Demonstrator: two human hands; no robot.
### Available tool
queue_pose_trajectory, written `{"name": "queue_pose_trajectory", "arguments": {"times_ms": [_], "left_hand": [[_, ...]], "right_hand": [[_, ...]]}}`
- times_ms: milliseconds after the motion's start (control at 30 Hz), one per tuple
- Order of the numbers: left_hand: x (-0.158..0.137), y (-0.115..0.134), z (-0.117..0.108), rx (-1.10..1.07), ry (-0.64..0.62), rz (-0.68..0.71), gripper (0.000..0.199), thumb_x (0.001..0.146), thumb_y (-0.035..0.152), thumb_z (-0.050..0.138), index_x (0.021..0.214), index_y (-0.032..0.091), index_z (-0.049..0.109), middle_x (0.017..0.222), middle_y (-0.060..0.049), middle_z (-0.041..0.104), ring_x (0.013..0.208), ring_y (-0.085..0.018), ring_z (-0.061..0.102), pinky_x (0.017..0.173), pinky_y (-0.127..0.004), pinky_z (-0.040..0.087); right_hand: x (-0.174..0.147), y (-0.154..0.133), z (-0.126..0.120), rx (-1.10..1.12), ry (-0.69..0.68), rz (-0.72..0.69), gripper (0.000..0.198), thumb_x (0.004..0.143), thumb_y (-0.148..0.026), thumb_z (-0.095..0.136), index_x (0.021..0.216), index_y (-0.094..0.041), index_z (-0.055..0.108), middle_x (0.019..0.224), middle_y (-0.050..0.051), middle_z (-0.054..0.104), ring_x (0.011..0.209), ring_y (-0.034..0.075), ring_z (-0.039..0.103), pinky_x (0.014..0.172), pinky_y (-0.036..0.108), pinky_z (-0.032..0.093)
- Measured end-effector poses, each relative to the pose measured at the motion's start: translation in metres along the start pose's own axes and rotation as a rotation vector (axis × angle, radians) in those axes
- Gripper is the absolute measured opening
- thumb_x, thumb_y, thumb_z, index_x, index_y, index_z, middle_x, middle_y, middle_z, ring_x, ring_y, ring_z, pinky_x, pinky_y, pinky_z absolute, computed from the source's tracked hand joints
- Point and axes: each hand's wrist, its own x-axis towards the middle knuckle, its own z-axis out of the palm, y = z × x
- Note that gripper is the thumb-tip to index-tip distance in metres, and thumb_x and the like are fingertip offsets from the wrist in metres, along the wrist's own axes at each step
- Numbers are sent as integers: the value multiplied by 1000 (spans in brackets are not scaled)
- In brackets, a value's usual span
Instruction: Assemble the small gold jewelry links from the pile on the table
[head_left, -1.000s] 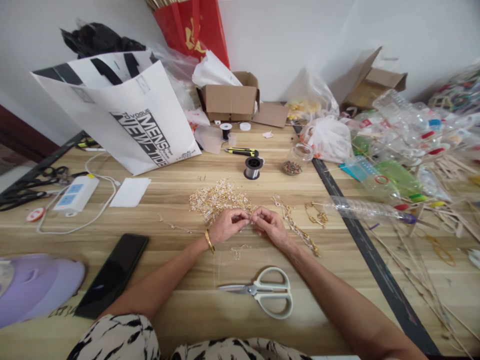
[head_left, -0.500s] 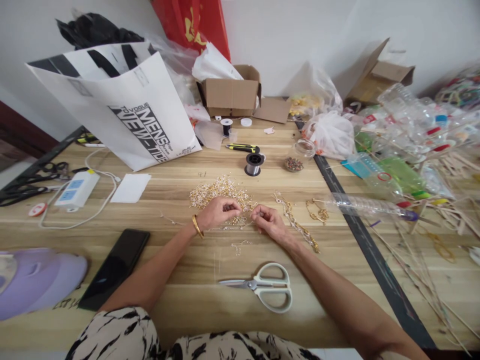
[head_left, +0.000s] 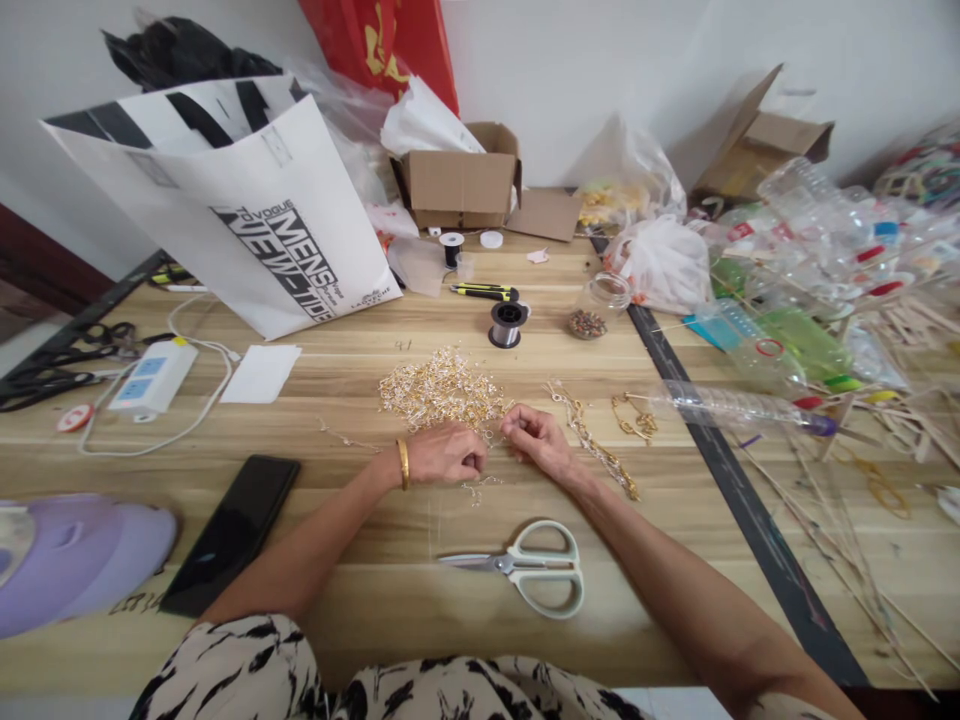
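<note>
A heap of small gold and clear beads (head_left: 439,388) lies on the wooden table in front of me. At its near edge my left hand (head_left: 448,453) is closed, palm down, with a gold bracelet (head_left: 403,464) on the wrist; what its fingers hold is hidden. Just right of it, my right hand (head_left: 534,436) pinches its thumb and fingers together on something too small to name. A thin beaded strand (head_left: 484,487) lies below the left hand. Beaded chains (head_left: 596,440) rest right of the right hand. Scissors (head_left: 525,568) with pale handles lie nearer to me.
Behind the heap stand a wire spool (head_left: 509,325), a box cutter (head_left: 484,291) and a jar of beads (head_left: 592,315). A black phone (head_left: 231,533) and a white power strip (head_left: 154,378) are on the left. Plastic bottles (head_left: 810,340) and sticks crowd the right side.
My left hand has moved down toward me from the heap's edge and turned palm down, near the loose strand. My right hand has stayed almost in place, still pinching.
</note>
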Motion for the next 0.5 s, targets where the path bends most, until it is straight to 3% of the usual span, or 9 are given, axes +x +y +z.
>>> {"name": "queue_pose_trajectory", "arguments": {"times_ms": [300,500], "left_hand": [[3,5,14,195,1,-8,5,70,15,63,67,18,65,66,-1,63,65,-16,54,57,-24,32],[2,4,11,196,14,40,9,70,12,58,65,17,63,67,-1,61,62,-14,53,57,-23,33]], "right_hand": [[0,-1,1,5,-10,-29,28,81,-44,57,74,-17,51,50,-7,43,40,6,37,40,18,29],[0,-4,1,-2,-11,-8,31,79,-47,58,73,-17,52,48,-7,42,40,7,37,40,19,28]]}}
